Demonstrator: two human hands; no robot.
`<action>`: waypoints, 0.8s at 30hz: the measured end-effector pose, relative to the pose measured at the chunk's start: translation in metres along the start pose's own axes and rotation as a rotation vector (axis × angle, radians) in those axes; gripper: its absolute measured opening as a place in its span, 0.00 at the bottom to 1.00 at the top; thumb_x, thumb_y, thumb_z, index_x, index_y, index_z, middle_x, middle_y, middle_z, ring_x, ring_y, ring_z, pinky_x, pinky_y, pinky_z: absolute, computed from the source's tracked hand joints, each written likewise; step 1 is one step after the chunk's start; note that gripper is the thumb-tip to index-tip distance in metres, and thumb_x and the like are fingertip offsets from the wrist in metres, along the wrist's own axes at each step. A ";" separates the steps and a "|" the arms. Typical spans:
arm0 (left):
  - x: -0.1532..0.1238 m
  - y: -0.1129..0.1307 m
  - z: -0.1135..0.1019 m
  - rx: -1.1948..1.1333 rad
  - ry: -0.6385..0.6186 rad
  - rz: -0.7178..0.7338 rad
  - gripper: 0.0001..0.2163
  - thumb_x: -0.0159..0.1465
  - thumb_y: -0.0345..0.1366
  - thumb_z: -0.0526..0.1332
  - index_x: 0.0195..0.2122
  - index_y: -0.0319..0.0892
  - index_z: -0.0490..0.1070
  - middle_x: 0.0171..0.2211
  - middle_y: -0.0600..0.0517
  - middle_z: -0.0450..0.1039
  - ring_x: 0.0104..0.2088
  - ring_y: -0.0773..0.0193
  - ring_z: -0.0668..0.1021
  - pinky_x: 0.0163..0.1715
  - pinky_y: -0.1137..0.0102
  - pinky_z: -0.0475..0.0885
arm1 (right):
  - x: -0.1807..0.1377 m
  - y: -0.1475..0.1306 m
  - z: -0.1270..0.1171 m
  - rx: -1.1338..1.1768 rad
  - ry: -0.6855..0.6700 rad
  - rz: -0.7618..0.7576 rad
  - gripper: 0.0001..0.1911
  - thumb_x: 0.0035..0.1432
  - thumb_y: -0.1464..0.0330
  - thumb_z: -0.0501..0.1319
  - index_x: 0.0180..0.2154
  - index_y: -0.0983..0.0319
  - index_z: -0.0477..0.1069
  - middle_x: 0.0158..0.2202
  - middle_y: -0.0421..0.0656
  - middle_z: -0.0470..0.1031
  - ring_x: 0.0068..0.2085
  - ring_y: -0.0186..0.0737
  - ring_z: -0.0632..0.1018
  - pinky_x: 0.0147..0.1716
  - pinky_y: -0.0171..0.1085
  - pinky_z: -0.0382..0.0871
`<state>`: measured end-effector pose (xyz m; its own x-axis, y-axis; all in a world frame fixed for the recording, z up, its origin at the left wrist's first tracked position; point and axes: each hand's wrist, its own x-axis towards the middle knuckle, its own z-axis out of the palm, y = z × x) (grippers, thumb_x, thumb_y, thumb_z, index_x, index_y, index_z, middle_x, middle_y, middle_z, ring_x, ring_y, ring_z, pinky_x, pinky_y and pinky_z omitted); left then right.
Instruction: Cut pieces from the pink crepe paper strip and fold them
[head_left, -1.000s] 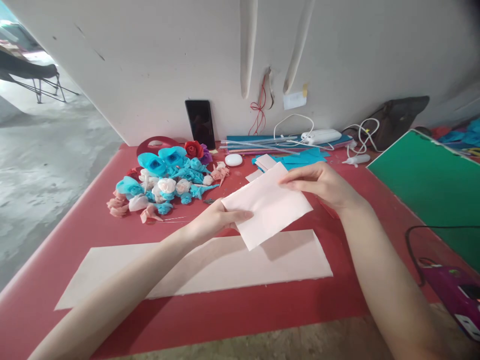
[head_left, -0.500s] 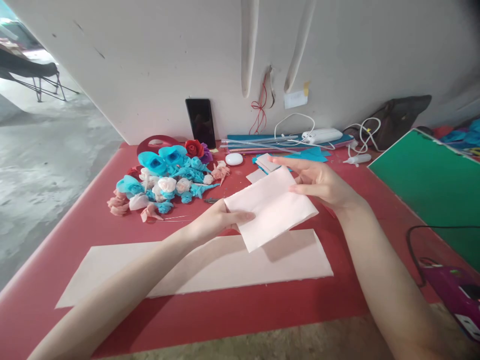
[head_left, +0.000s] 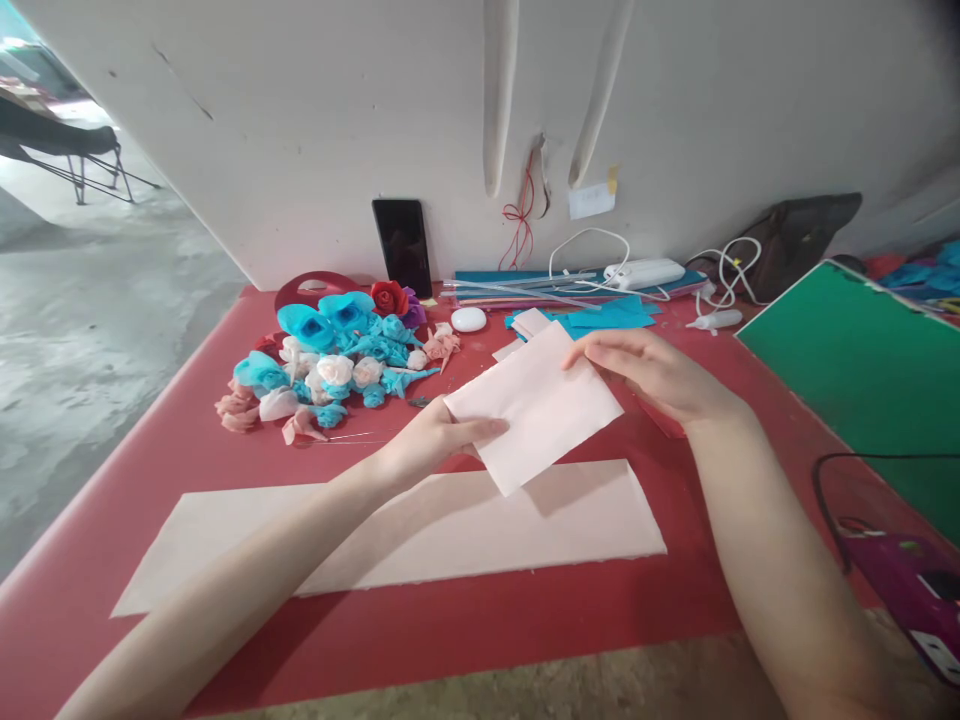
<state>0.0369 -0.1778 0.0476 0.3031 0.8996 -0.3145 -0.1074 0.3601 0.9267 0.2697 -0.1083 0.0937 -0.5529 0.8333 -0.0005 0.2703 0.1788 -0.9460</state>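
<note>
A folded pale pink paper piece (head_left: 536, 410) is held above the red table (head_left: 187, 420) between both my hands. My left hand (head_left: 435, 440) pinches its near left edge with thumb on top. My right hand (head_left: 652, 375) grips its far right corner, fingers closed over the edge. Under the piece lies a long pale pink paper strip (head_left: 420, 535), flat on the table. Small pink paper pieces (head_left: 525, 325) lie just beyond the held piece.
A pile of blue, white, pink and red paper flowers (head_left: 337, 360) sits at the left back. A black phone (head_left: 403, 247) leans on the wall. Blue sheets (head_left: 607, 315), a white charger with cables (head_left: 645, 272), a green board (head_left: 862, 370) and a purple device (head_left: 911, 590) are right.
My right hand, which had opened against the sheet's far side half a second ago, has closed again on its far right corner. The sheet tilted slightly. My left hand kept its hold.
</note>
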 end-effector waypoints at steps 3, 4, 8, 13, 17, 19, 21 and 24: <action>-0.001 0.000 0.003 0.040 -0.001 0.011 0.16 0.52 0.37 0.66 0.42 0.36 0.73 0.38 0.46 0.77 0.40 0.54 0.77 0.40 0.65 0.72 | 0.000 -0.003 0.003 -0.055 0.001 0.009 0.15 0.55 0.55 0.59 0.28 0.57 0.77 0.30 0.40 0.76 0.35 0.38 0.75 0.35 0.35 0.65; -0.002 0.000 0.003 0.058 -0.002 0.019 0.16 0.53 0.37 0.66 0.42 0.36 0.73 0.39 0.46 0.77 0.40 0.54 0.77 0.40 0.65 0.72 | 0.001 -0.003 0.003 -0.054 0.007 0.008 0.15 0.55 0.56 0.59 0.28 0.58 0.77 0.30 0.40 0.76 0.34 0.37 0.75 0.34 0.34 0.65; -0.005 0.005 -0.002 0.172 -0.084 0.077 0.15 0.54 0.42 0.65 0.37 0.36 0.74 0.38 0.47 0.77 0.40 0.54 0.77 0.40 0.66 0.71 | 0.001 0.001 0.003 0.046 -0.024 -0.004 0.14 0.55 0.57 0.60 0.28 0.60 0.77 0.28 0.40 0.75 0.29 0.34 0.73 0.29 0.33 0.64; -0.008 0.019 -0.013 0.122 -0.229 0.166 0.26 0.59 0.56 0.52 0.35 0.34 0.74 0.30 0.45 0.78 0.33 0.56 0.78 0.34 0.67 0.71 | -0.001 -0.005 0.009 0.079 -0.214 -0.011 0.14 0.56 0.60 0.59 0.27 0.62 0.76 0.28 0.42 0.76 0.29 0.34 0.73 0.29 0.33 0.63; -0.010 0.025 -0.010 0.084 -0.121 0.270 0.14 0.60 0.43 0.59 0.42 0.40 0.66 0.32 0.50 0.76 0.29 0.64 0.77 0.31 0.70 0.72 | -0.001 -0.012 0.024 -0.035 -0.452 0.006 0.15 0.59 0.61 0.56 0.30 0.64 0.76 0.30 0.42 0.75 0.30 0.33 0.71 0.30 0.32 0.62; -0.012 0.026 -0.007 0.147 -0.108 0.339 0.09 0.60 0.39 0.60 0.37 0.41 0.65 0.29 0.54 0.73 0.28 0.67 0.76 0.30 0.72 0.72 | 0.000 -0.012 0.030 -0.082 -0.515 -0.001 0.16 0.59 0.61 0.55 0.32 0.64 0.76 0.30 0.42 0.74 0.29 0.31 0.70 0.28 0.31 0.61; -0.015 0.027 -0.005 0.270 -0.135 0.387 0.06 0.61 0.37 0.59 0.32 0.40 0.66 0.28 0.54 0.70 0.29 0.69 0.74 0.31 0.74 0.71 | 0.000 -0.010 0.035 -0.121 -0.536 -0.022 0.16 0.60 0.61 0.55 0.33 0.65 0.76 0.28 0.41 0.73 0.27 0.29 0.67 0.25 0.31 0.58; -0.019 0.028 -0.003 0.487 -0.184 0.414 0.07 0.63 0.36 0.56 0.32 0.38 0.69 0.32 0.52 0.72 0.34 0.67 0.74 0.35 0.74 0.71 | 0.000 -0.008 0.037 -0.164 -0.548 -0.041 0.15 0.60 0.64 0.54 0.33 0.65 0.76 0.24 0.38 0.70 0.22 0.27 0.63 0.22 0.30 0.54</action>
<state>0.0251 -0.1843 0.0793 0.4900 0.8674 0.0874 0.1778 -0.1975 0.9640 0.2382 -0.1291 0.0895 -0.8815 0.4389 -0.1742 0.3347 0.3206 -0.8861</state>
